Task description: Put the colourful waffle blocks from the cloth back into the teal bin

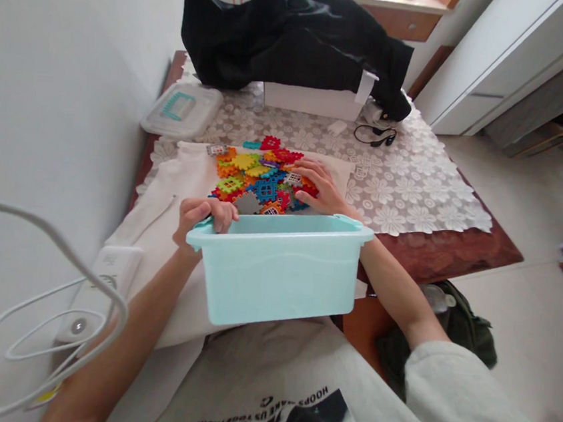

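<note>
A light turquoise plastic bin (279, 278) is tipped on its side in front of my body, its opening facing away from me. My left hand (205, 218) grips the bin's left rim, fingers curled over the edge. Beyond the bin lies a pile of colourful interlocking plastic pieces (265, 190), in red, orange, yellow, green, blue and grey, on a white cloth (160, 191). My right hand (319, 185) rests on the right side of the pile with its fingers spread. The bin's inside is mostly hidden from me.
A clear lid with a turquoise handle (181, 110) lies at the back left. Black fabric (299, 45) covers a white box (313, 100) at the back. Black earphones (374, 137) lie on the lace tablecloth (416, 178). White cables (61, 241) and a power strip (108, 273) are at left.
</note>
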A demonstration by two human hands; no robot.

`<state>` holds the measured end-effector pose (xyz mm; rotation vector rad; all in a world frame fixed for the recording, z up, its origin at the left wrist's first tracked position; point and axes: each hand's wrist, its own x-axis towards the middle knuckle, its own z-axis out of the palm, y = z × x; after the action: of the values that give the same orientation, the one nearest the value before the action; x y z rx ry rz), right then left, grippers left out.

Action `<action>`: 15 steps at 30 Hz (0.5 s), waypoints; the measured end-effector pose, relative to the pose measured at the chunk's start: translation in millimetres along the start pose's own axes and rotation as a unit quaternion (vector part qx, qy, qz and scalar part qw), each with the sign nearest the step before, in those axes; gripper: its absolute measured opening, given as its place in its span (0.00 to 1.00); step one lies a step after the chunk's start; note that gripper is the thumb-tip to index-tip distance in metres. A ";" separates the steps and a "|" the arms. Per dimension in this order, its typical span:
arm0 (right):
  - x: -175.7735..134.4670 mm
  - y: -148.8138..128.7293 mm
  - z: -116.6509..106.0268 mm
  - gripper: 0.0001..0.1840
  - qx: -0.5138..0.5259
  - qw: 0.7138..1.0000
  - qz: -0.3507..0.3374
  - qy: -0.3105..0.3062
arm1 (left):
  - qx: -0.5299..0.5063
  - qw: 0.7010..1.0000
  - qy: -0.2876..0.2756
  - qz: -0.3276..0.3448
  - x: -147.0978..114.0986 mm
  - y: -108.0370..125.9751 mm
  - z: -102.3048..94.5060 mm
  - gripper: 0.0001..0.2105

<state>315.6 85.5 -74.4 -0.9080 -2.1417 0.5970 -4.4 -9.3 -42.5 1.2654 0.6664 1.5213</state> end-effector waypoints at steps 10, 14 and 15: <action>2.6 -56.3 -49.5 0.37 0.187 0.980 0.046 0.039 | 0.094 0.987 0.008 0.128 -1.9 20.3 -2.3 0.34; 10.5 -77.6 -69.2 0.27 0.144 0.975 0.013 -0.169 | 0.134 0.977 -0.015 0.163 -1.5 23.9 1.2 0.31; 11.8 -80.5 -71.9 0.26 0.131 0.971 0.003 -0.201 | 0.134 0.977 -0.015 0.165 0.2 23.2 -0.5 0.32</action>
<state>331.1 52.0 27.6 -0.6897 -2.3359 1.1166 -12.8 -17.0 -22.2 1.6644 0.6834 1.7164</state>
